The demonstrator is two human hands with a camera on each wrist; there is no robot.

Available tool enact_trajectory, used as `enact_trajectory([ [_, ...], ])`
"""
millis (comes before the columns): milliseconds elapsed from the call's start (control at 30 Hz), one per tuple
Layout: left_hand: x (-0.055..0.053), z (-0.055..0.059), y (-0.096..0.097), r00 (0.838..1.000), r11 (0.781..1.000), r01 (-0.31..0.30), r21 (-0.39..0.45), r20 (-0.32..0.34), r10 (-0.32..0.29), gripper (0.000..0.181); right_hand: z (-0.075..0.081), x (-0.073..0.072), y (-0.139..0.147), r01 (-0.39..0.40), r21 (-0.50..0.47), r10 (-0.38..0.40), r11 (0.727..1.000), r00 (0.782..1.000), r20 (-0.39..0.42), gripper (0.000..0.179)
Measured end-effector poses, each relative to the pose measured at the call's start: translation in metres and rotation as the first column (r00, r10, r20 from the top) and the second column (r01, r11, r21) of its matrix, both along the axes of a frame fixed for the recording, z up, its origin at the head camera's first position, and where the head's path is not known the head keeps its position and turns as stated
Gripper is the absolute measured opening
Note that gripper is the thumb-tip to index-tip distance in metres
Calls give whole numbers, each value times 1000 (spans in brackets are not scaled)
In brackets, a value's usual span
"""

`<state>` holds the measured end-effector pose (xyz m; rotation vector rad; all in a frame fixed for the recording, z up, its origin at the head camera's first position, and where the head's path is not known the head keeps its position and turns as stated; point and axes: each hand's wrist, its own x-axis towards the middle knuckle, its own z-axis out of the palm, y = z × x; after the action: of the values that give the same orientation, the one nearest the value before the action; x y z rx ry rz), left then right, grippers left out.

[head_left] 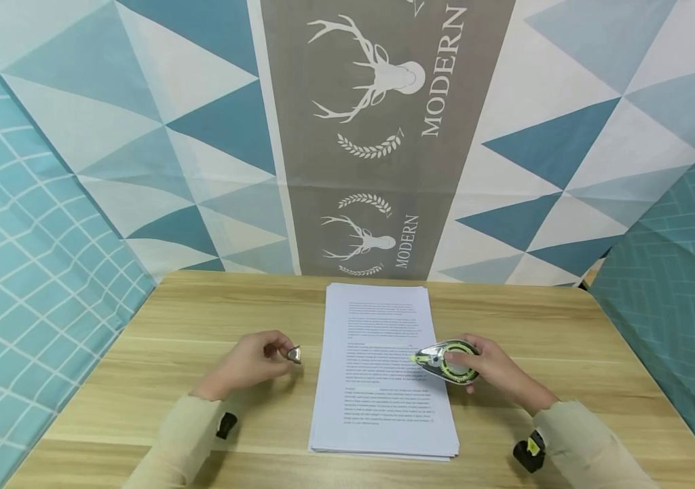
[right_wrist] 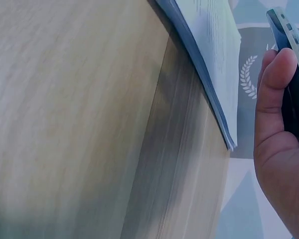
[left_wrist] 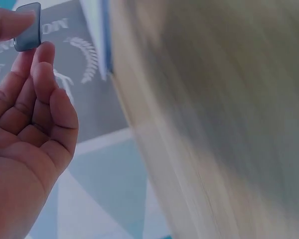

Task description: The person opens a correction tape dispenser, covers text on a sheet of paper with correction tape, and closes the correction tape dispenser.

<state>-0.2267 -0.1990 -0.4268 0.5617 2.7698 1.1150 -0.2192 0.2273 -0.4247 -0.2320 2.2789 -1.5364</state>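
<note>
My right hand point(head_left: 495, 370) holds a correction tape dispenser point(head_left: 436, 360), clear with a green wheel, its green tip pointing left above the right side of a stack of printed paper point(head_left: 378, 438). To the left of the paper, my left hand point(head_left: 248, 361) pinches a small dark cap point(head_left: 294, 354) between thumb and fingertips. In the left wrist view the cap point(left_wrist: 32, 35) looks smooth and grey, and the other fingers are bent with nothing in them. The right wrist view shows the dispenser point(right_wrist: 294, 45) only in part, from its edge, above the curled fingers.
The wooden table point(head_left: 140, 380) carries the paper stack at its middle. A patterned cloth wall point(head_left: 378, 163) stands behind the table's far edge. Tiled-pattern cloths hang at the left point(head_left: 30, 285) and the right point(head_left: 671, 285). Dark wrist cameras sit by both sleeves.
</note>
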Motion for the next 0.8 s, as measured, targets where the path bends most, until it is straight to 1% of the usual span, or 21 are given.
enact_trajectory([
  [67, -1, 0, 8, 1000, 999, -19, 38, -4, 19, 18, 1, 0, -2, 4, -12, -4, 1000, 1000, 5, 52],
  [133, -2, 2, 15, 999, 995, -44, 89, 10, 43, 20, 2, -1, -3, 11, -37, -10, 999, 1000, 16, 52],
  [300, -4, 7, 33, 994, 972, -97, 213, 75, 83, 22, 6, -2, -7, 38, -132, -33, 991, 999, 41, 51],
  [367, -4, 9, 39, 992, 962, -108, 249, 84, 90, 21, 7, -2, -7, 43, -154, -37, 987, 998, 43, 52],
  [500, -4, 11, 47, 994, 948, -105, 300, 70, 88, 21, 9, -2, -6, 52, -165, -46, 985, 998, 39, 55],
  [700, -4, 9, 52, 996, 929, -90, 358, 53, 76, 20, 12, -3, -8, 94, -187, -84, 978, 995, 57, 55],
  [800, -3, 8, 52, 995, 918, -95, 384, 49, 82, 21, 13, -4, -9, 85, -209, -77, 974, 996, 47, 56],
])
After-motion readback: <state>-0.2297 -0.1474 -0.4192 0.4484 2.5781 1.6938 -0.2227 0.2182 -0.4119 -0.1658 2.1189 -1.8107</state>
